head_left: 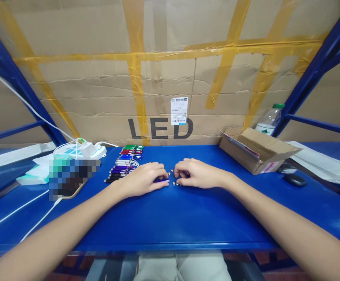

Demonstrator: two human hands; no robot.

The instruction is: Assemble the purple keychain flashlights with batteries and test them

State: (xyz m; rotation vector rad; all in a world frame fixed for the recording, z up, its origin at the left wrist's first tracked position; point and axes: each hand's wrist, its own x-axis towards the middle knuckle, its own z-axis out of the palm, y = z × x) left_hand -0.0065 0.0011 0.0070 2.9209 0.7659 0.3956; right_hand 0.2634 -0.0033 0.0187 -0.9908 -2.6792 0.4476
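Hands meet at the middle of the blue table [187, 218]: the left hand [145, 180] lies palm down with its fingers pressed together over a small purple object [160, 180] that only peeks out beneath them, and the right hand [195, 173] curls its fingertips down among a few small silver button cells [174, 183] lying loose on the table between the two hands. Whether either hand actually pinches a cell I cannot tell.

As a judgement, the work looks partly done: just left of the left hand a row of small coloured flashlights [125, 163] lies sorted side by side (perhaps finished ones), while the cells are still loose.

Further left of that row sit a white power strip [80, 150] and a phone [68, 183] on a cable. Right of the hands, well apart, stand an open cardboard box [257, 154], a plastic bottle [269, 119] and a computer mouse [295, 179]. Nothing lies between the hands and the row.
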